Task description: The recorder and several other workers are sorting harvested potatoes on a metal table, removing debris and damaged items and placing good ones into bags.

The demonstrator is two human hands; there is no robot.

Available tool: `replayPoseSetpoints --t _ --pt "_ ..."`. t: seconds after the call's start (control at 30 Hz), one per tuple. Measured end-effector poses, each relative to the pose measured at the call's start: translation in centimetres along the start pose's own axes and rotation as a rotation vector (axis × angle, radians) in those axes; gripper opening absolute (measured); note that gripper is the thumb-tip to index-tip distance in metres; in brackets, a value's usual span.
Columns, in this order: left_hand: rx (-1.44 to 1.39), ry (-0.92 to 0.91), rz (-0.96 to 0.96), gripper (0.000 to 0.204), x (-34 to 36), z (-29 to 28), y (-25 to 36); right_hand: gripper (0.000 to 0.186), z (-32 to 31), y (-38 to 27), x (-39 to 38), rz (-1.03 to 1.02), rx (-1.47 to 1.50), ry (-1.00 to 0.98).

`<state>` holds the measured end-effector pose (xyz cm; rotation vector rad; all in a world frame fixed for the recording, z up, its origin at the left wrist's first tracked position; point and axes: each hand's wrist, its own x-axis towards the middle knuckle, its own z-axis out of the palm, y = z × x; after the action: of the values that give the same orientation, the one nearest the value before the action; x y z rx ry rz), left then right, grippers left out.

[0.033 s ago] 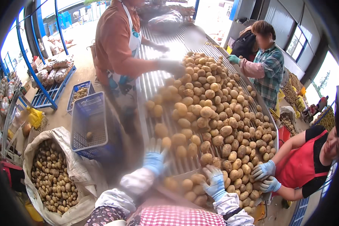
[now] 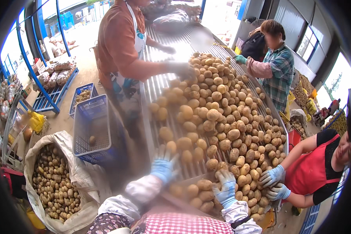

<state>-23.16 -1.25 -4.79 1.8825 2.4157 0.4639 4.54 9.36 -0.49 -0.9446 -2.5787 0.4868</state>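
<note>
Gloved and spread wide, the left hand [image 2: 162, 165] hovers over the potatoes [image 2: 218, 113] at the near end of the ribbed sorting table [image 2: 154, 84]. Beside it, the right hand [image 2: 226, 187] rests open-fingered on potatoes. Farther off, three other people work the pile; a blue crate [image 2: 91, 130] stands left.

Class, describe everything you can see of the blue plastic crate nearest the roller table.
The blue crate is rectangular, of plastic lattice walls and a mesh floor. It sits tilted, open side up, beside the roller table's left edge, next to a white sack of potatoes. It holds only one or two potatoes. A second blue crate lies behind it. No hand touches it.
</note>
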Motion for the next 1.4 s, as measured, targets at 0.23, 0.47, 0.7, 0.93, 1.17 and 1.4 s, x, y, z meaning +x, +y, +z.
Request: replayPoseSetpoints --t 0.23,0.47,0.7,0.93,1.17,1.4 --pt "-0.423 0.179 0.23 0.031 4.1 -2.4 5.4 0.069 1.2 7.0 -7.8 0.371 -0.445 0.101" --pt "-0.198 -0.175 -0.251 0.061 9.4 -1.7 0.8 0.068 1.7 7.0 -6.8 0.41 -0.262 0.157" --pt "-0.408 0.289 -0.116 0.064 15.0 -1.5 1.6 0.077 1.2 6.7 -6.7 0.461 -0.315 0.092" --pt "-0.881 0.097 -0.375 0.062 21.9 4.8 -2.4 0.085 1.1 7.0 -6.2 0.473 -0.295 0.057" --pt "-0.78 -0.329 0.175 0.052 11.0 0.7 2.0 0.085 0.7 6.5 -5.3 0.489 -0.305 0.059" --pt "-0.217 0.03 0.042 0.066 23.8 -0.7 3.6 0.087 1.1 6.5 -5.0 0.46 -0.309 0.112"
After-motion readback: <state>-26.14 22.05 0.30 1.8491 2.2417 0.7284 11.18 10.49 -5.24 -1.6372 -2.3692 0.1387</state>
